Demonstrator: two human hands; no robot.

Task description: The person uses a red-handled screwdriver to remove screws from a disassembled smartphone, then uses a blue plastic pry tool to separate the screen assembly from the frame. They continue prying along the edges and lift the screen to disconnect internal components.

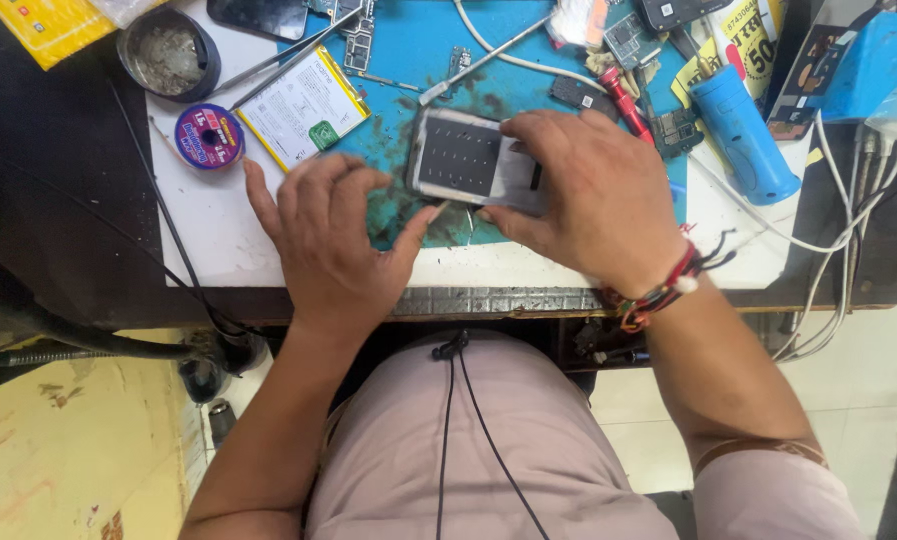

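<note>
My right hand (584,195) grips a small grey metal plate with a dark grid of holes (464,155), holding it flat on the blue work mat (409,60). Fingers wrap its right end and near edge. My left hand (329,235) rests palm down on the mat just left of the plate, fingers curled, with the thumb tip touching the plate's near left corner. Nothing is held in that hand. Red and dark threads circle my right wrist.
A flat phone battery (304,108) and a purple spool (209,135) lie to the left. Long tweezers (279,60), a round tin (169,55), circuit boards (629,40), a red-handled tool (624,100), a blue cylindrical tool (744,135) and white cables (839,230) crowd the bench.
</note>
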